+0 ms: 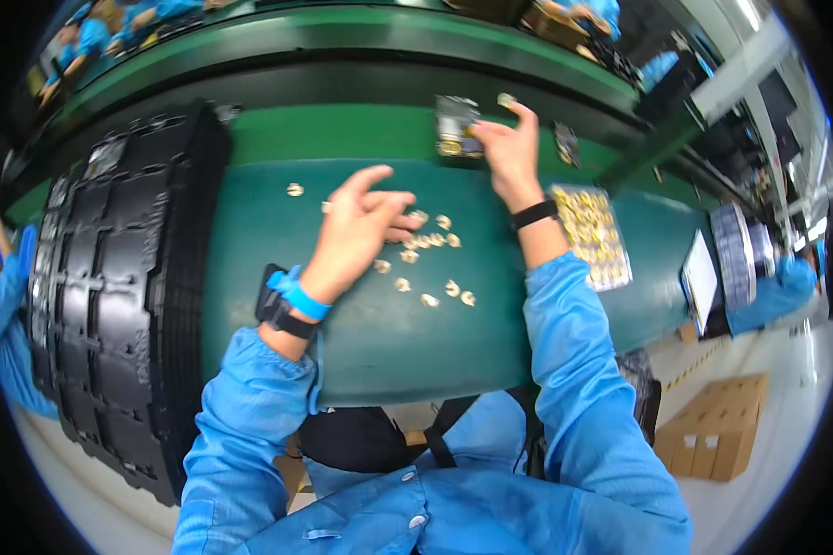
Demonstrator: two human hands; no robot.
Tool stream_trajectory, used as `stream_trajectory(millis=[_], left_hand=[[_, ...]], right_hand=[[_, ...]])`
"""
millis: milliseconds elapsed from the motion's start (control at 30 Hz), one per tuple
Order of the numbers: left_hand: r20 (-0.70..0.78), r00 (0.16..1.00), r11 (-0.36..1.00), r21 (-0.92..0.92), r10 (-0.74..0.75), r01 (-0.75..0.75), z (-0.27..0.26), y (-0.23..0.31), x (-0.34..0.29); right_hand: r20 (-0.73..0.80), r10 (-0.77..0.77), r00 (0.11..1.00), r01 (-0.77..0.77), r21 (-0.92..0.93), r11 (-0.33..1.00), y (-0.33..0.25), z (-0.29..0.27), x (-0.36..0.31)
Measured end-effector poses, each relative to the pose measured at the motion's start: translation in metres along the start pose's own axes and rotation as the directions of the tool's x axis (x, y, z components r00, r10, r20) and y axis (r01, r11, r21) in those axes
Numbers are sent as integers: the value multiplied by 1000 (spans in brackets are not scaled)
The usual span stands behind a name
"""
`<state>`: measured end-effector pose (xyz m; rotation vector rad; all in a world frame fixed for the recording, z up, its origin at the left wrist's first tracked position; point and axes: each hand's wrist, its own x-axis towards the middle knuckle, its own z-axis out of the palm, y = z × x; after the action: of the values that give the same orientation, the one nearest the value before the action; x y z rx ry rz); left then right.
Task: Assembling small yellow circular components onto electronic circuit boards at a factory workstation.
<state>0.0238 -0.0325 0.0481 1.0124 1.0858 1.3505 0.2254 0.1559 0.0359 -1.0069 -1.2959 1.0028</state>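
Note:
My left hand (354,227) hangs over the mat with its fingers apart, a little blurred. Beneath and beside it lie several small pale-gold ring-like parts (423,241), loosely scattered. Farther off, my right hand (510,153) has thumb and forefinger spread. Its thumb reaches the right edge of a dark, shallow box-shaped unit (459,120) with a silvery top and a gold round piece at its near end. Close by the forefinger's tip is another small gold part (506,100); whether the finger touches it I cannot tell.
A clear tray of gold parts (590,236) lies right of my right forearm. Tall stacked black trays (125,277) stand at the left. A small dark piece (565,145) and a green post (652,146) are at the far right. Cardboard boxes (713,430) sit on the floor.

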Motion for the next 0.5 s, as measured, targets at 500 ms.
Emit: stream_trajectory(millis=[500], left_hand=[[-117, 940, 827, 519, 320, -217, -14, -31, 15]], right_hand=[[343, -390, 854, 505, -373, 778, -79, 105, -61]])
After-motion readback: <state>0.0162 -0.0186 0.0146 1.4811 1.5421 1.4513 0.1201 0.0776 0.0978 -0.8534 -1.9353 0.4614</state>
